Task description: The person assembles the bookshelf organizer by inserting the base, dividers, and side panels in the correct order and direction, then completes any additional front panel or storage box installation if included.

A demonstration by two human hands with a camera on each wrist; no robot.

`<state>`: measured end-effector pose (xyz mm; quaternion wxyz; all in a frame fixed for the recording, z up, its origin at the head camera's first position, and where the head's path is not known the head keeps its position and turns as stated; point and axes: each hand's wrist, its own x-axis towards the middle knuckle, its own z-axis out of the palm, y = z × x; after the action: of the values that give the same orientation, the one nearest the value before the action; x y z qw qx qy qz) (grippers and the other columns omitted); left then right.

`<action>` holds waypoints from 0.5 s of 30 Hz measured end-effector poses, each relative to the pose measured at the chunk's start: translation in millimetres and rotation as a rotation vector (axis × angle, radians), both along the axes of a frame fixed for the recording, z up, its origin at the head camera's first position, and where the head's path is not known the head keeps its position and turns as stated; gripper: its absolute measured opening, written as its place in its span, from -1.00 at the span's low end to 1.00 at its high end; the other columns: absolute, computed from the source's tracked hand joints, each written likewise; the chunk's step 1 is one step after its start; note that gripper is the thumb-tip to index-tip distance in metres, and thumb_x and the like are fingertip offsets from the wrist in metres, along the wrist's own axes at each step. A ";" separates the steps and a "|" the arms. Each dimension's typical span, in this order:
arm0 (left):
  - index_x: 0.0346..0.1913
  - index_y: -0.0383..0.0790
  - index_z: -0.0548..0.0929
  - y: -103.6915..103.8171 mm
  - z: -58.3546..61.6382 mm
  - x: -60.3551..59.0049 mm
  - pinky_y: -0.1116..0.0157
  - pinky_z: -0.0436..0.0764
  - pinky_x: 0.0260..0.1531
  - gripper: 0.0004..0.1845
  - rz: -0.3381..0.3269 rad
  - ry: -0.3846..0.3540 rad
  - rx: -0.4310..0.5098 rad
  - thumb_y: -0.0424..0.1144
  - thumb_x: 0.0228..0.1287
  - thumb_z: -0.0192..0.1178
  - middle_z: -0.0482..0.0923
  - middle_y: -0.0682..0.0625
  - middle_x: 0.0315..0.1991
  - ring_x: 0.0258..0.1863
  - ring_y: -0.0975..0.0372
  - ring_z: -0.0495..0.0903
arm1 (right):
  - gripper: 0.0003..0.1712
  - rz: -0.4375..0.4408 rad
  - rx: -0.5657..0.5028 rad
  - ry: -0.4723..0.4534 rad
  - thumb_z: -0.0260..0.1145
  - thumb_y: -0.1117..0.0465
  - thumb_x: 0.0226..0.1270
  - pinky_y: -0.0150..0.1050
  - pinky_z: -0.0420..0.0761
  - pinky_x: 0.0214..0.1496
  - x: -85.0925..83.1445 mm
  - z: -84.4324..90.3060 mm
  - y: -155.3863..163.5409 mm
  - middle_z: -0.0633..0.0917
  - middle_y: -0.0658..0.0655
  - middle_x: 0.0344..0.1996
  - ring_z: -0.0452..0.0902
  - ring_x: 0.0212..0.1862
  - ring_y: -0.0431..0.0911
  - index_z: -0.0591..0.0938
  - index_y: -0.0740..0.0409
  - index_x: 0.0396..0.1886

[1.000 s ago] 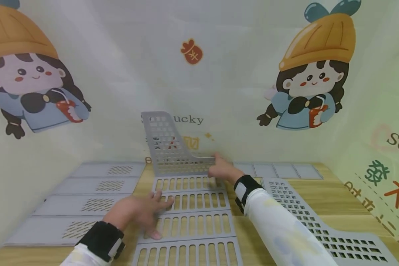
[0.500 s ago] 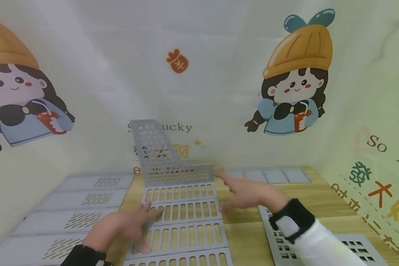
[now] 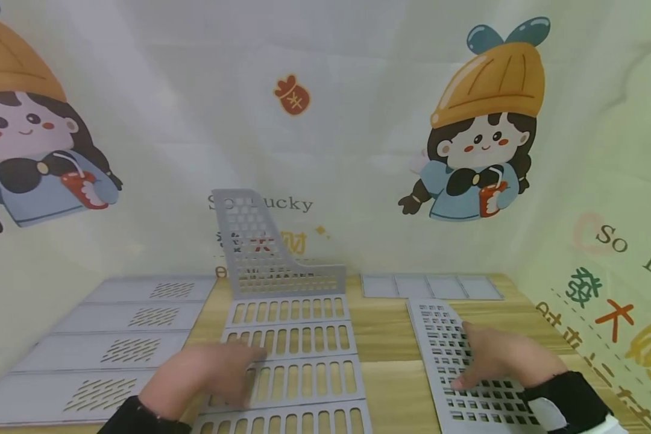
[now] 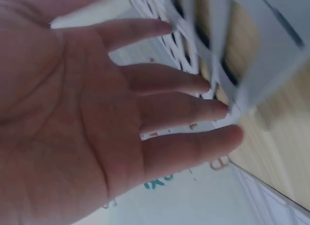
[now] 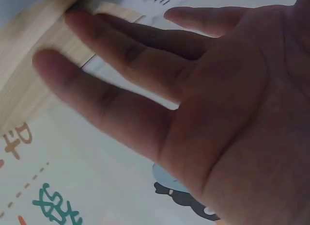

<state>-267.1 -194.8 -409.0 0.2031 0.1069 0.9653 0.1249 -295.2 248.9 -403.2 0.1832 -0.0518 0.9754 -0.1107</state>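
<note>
A grey slotted panel (image 3: 290,361) in several joined sections lies flat before me. My left hand (image 3: 211,374) rests at its left edge; in the left wrist view its fingers (image 4: 189,108) are extended and spread against the slotted part. At the panel's far end, a grey perforated side panel (image 3: 273,265) with a curved cutout stands upright, touched by neither hand. To the right lies a similar perforated panel (image 3: 431,367). My right hand (image 3: 504,355) is over its right edge, thumb above the holes; the right wrist view shows fingers (image 5: 121,108) mostly straight.
Along the left lies a long grey sectioned panel (image 3: 81,346) with slanted slits. A smaller sectioned strip (image 3: 431,286) lies at the back right. A printed cloth backdrop (image 3: 352,150) rises behind and beside the wooden tabletop (image 3: 390,343).
My right hand has left the upright panel's right end and moved right and nearer, onto the flat perforated panel. The upright panel stays standing. My left hand keeps its place.
</note>
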 end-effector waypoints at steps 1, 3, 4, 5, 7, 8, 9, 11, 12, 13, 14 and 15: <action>0.49 -0.06 0.54 3.6 2.7 1.2 -0.28 0.31 0.56 -0.09 -0.013 -0.012 -0.013 -0.19 -0.02 0.65 0.53 -0.21 0.46 0.53 -0.17 0.43 | 0.57 -0.004 -0.003 -0.006 0.74 -0.19 -0.07 0.47 0.36 0.50 -0.7 -0.5 1.8 0.34 0.68 0.47 0.29 0.49 0.58 0.02 0.60 0.62; 0.48 -0.03 0.55 11.3 7.1 4.7 -0.27 0.33 0.56 -0.10 -0.043 -0.026 -0.030 -0.04 0.01 0.66 0.56 -0.17 0.45 0.54 -0.15 0.43 | 0.55 -0.003 -0.006 -0.003 0.74 -0.16 -0.06 0.47 0.38 0.49 -2.6 -0.7 4.0 0.35 0.67 0.47 0.32 0.47 0.57 0.03 0.60 0.61; 0.48 -0.01 0.55 15.0 7.8 6.7 -0.25 0.34 0.56 -0.09 -0.070 -0.024 -0.040 0.03 0.01 0.67 0.55 -0.16 0.46 0.54 -0.13 0.43 | 0.54 0.001 -0.003 0.006 0.74 -0.15 -0.07 0.46 0.39 0.47 -3.1 -0.7 5.2 0.37 0.68 0.45 0.34 0.46 0.57 0.04 0.62 0.60; 0.48 0.02 0.54 19.2 8.6 9.1 -0.25 0.34 0.56 -0.08 -0.091 -0.024 -0.049 0.07 0.01 0.67 0.52 -0.16 0.48 0.56 -0.12 0.41 | 0.54 -0.003 0.001 0.014 0.74 -0.15 -0.08 0.46 0.41 0.47 -3.6 -0.4 6.2 0.38 0.68 0.44 0.36 0.45 0.56 0.05 0.62 0.59; 0.50 0.14 0.52 29.2 9.3 15.0 -0.27 0.37 0.54 -0.06 -0.126 -0.024 -0.088 0.18 0.00 0.65 0.45 -0.16 0.54 0.58 -0.13 0.38 | 0.54 -0.008 0.014 0.029 0.74 -0.15 -0.10 0.46 0.42 0.45 -4.2 0.3 9.9 0.39 0.69 0.43 0.38 0.43 0.57 0.06 0.64 0.58; 0.51 0.23 0.50 34.9 9.0 18.6 -0.28 0.36 0.54 -0.04 -0.139 -0.029 -0.100 0.22 -0.02 0.65 0.41 -0.14 0.58 0.60 -0.13 0.35 | 0.55 -0.015 0.013 0.029 0.74 -0.15 -0.09 0.47 0.41 0.45 -4.5 0.8 12.4 0.37 0.70 0.43 0.36 0.43 0.59 0.04 0.65 0.58; 0.51 0.32 0.48 40.3 8.4 22.1 -0.28 0.36 0.54 -0.03 -0.156 -0.036 -0.118 0.28 -0.03 0.63 0.36 -0.11 0.61 0.62 -0.12 0.33 | 0.55 -0.013 0.011 0.036 0.73 -0.14 -0.08 0.48 0.40 0.46 -4.7 1.2 15.6 0.33 0.71 0.44 0.33 0.44 0.61 0.03 0.66 0.58; 0.52 0.49 0.41 52.3 7.9 29.7 -0.33 0.37 0.51 -0.06 -0.176 -0.077 -0.160 0.34 0.03 0.57 0.28 -0.03 0.66 0.64 -0.10 0.29 | 0.56 -0.024 0.004 0.044 0.72 -0.13 -0.08 0.53 0.30 0.50 -5.5 4.0 22.6 0.22 0.74 0.49 0.19 0.49 0.65 -0.02 0.63 0.61; 0.52 0.55 0.38 57.7 6.6 34.3 -0.34 0.39 0.48 -0.07 -0.188 -0.081 -0.181 0.37 0.05 0.54 0.26 0.00 0.67 0.64 -0.08 0.30 | 0.56 -0.017 0.005 0.068 0.72 -0.12 -0.08 0.54 0.30 0.48 -6.4 5.2 26.5 0.18 0.76 0.49 0.17 0.48 0.67 -0.02 0.60 0.62; 0.52 0.60 0.37 62.6 5.7 38.9 -0.35 0.40 0.47 -0.10 -0.188 -0.092 -0.189 0.38 0.09 0.50 0.25 0.03 0.68 0.64 -0.06 0.30 | 0.56 -0.009 -0.001 0.095 0.72 -0.11 -0.07 0.56 0.31 0.46 -7.5 6.9 30.0 0.13 0.78 0.49 0.15 0.48 0.69 -0.03 0.57 0.63; 0.52 0.62 0.35 66.9 4.7 43.3 -0.34 0.42 0.46 -0.15 -0.192 -0.099 -0.196 0.37 0.16 0.46 0.25 0.04 0.68 0.64 -0.04 0.30 | 0.56 -0.001 -0.015 0.117 0.73 -0.10 -0.06 0.57 0.31 0.45 -8.7 8.8 33.1 0.07 0.80 0.51 0.11 0.49 0.70 -0.05 0.53 0.65; 0.52 0.63 0.35 70.0 3.8 47.8 -0.33 0.45 0.44 -0.20 -0.197 -0.091 -0.203 0.36 0.22 0.41 0.25 0.04 0.68 0.63 -0.04 0.32 | 0.56 0.012 -0.023 0.145 0.73 -0.09 -0.05 0.57 0.34 0.43 -9.9 11.7 35.8 0.04 0.81 0.51 0.12 0.49 0.70 -0.06 0.50 0.67</action>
<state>-219.3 -124.8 -405.3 0.2679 0.1741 0.9475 0.0109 -305.1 284.7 -391.5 0.1124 -0.0678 0.9845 -0.1167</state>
